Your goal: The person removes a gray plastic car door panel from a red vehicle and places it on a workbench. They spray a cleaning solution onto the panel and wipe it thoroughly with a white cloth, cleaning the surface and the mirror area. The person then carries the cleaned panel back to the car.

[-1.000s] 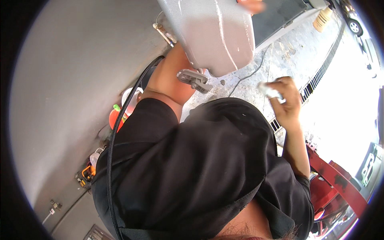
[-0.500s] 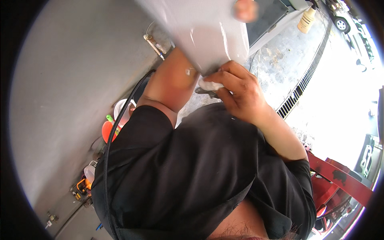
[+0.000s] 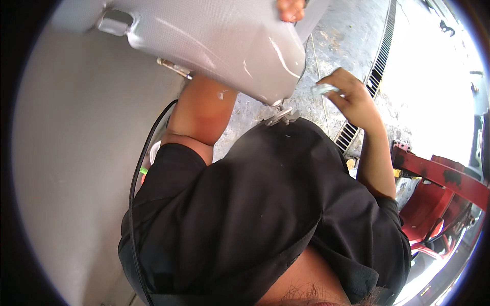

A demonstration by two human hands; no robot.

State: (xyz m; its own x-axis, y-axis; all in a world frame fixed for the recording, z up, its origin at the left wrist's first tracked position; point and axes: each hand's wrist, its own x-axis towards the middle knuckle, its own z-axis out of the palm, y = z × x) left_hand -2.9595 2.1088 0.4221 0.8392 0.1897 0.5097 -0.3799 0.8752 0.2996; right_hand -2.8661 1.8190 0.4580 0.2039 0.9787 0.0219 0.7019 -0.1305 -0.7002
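Note:
A large light grey panel, finely textured and looking like a car's sun visor, spans the top of the view at a tilt. It has an oblong cut-out near its left end and a pale metal fitting at its near corner. My left forearm runs underneath it; the fingertips of my left hand curl over its far right edge, while the palm is hidden. To the right, apart from the panel, my right hand pinches a small crumpled white cloth between thumb and fingers.
A grey wall stands close on my left, with a black cable hanging by my left shoulder. A slotted floor drain crosses the concrete floor on the right. Red metal equipment stands by my right elbow.
My right hand has moved right, away from the panel's near corner, with the white cloth. The panel has shifted left and turned, bringing its cut-out and corner fitting into view.

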